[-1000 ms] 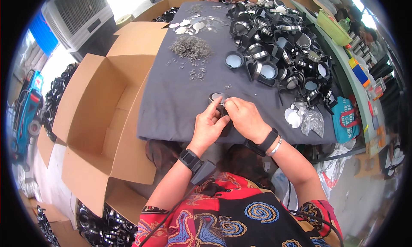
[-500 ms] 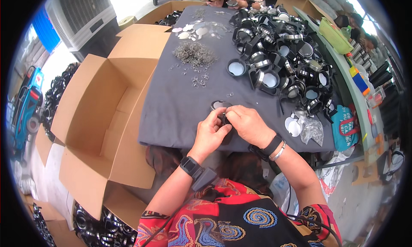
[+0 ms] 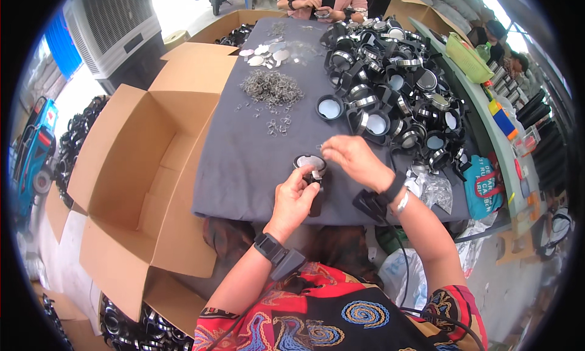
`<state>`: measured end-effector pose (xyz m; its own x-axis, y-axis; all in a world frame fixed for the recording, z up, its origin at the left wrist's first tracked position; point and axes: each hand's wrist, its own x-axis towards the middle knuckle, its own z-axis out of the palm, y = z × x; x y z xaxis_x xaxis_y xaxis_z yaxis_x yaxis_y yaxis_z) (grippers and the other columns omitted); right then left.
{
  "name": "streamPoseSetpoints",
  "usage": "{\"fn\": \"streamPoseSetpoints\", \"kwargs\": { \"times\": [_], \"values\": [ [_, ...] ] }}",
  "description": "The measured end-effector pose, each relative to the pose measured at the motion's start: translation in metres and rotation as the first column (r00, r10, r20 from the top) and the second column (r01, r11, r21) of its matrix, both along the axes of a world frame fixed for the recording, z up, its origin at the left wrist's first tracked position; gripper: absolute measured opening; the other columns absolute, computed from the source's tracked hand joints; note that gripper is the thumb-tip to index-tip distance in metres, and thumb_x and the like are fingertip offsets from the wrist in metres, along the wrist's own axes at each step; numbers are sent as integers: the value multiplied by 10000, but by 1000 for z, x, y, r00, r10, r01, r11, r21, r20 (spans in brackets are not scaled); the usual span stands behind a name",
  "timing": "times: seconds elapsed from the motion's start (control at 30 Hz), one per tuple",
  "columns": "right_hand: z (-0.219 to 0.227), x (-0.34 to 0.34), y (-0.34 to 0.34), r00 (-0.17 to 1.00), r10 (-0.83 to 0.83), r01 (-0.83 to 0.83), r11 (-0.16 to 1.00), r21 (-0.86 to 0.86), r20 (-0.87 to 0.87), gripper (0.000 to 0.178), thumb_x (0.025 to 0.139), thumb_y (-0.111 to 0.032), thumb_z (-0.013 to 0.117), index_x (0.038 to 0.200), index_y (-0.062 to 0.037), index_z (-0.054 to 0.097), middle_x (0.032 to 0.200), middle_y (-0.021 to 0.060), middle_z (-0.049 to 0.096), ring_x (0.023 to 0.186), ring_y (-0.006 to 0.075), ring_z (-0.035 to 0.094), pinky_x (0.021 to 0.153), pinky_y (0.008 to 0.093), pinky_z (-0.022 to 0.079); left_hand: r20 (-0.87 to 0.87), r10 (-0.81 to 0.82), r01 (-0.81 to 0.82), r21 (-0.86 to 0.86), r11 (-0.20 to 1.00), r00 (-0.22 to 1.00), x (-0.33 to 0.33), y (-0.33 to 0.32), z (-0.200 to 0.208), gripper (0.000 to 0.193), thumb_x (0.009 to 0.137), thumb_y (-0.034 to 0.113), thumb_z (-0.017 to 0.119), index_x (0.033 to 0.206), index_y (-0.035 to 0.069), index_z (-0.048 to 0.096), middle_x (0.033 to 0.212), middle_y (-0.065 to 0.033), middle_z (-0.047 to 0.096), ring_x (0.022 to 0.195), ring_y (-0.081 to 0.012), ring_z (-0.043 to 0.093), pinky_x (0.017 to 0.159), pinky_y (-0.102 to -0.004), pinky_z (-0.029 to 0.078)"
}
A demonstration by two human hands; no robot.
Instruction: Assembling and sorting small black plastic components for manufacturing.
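From where I stand, the biggest thing is the worktop (image 3: 225,168), draped in a grey cloth that hangs over its near edge. An open cardboard box (image 3: 183,217) stands against its left side, flaps spread. Black-and-silver parts (image 3: 399,95) lie in a tangled heap over the worktop's right half, many with round, pale faces. Left of them sits a mound of small wire clips (image 3: 272,88). At the near edge, the person's right hand (image 3: 359,159) hovers over the cloth, fingers bunched; I can't tell whether they're pinching anything. The left hand (image 3: 292,202) has thumb and fingers closed on a round-headed black part (image 3: 309,162), its pale disc facing up, just above the worktop's near edge. Smallest of all, a single wire clip (image 3: 319,147) shows right by the right hand's fingertips, beyond the held part.
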<state>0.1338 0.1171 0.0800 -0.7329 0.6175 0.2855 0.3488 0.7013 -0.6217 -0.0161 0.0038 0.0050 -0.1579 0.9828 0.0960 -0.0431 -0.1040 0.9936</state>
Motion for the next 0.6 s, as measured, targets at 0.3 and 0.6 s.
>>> {"fn": "streamPoseSetpoints", "kwargs": {
  "times": [0.3,0.6],
  "values": [
    [-47,-21,53,936,-49,-86,928,362,348,104,775,-104,551,830,-37,609,796,176,574,778,355,614,681,438,502,8,84,-83,-31,996,996,4,-2,-1,221,907,61,547,1119,62,613,628,27,526,488,-35,468,399,-231,422],
    [-37,-19,52,908,-91,-115,885,452,408,94,778,-47,531,829,2,592,818,176,613,766,346,641,672,418,530,16,60,-60,-41,997,998,5,0,6,223,921,60,522,1131,40,594,657,23,505,477,-36,470,389,-212,429]
  ]
}}
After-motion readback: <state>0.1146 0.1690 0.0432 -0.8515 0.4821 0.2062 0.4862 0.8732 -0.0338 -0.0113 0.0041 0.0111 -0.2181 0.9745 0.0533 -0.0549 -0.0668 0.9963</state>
